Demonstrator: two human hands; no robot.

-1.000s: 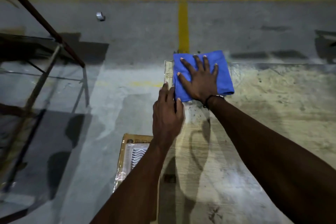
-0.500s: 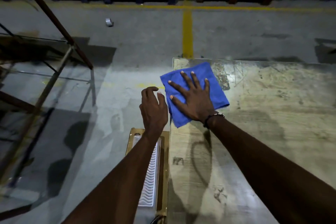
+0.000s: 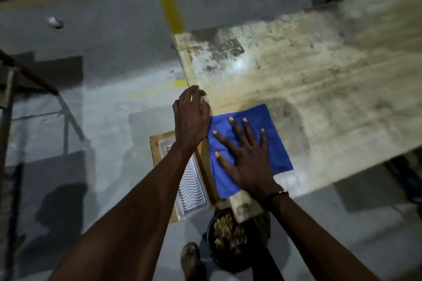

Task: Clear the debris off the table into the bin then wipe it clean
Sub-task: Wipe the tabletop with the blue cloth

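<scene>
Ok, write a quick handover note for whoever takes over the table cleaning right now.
Right hand: flat, fingers spread, pressing the blue cloth on the table near its left edge.
Left hand: loosely curled at that edge, holding nothing visible.
Bin: on the floor below the near corner, debris inside.
Done: no loose debris shows on the tabletop.
Left: wiping; the top looks stained and smudged toward the far end.

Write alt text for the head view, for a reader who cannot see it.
A right hand presses flat on a blue cloth at the near corner of a stained table. The left hand hovers at the table's edge, fingers loosely curled. Below, a black bin holds debris.
</scene>
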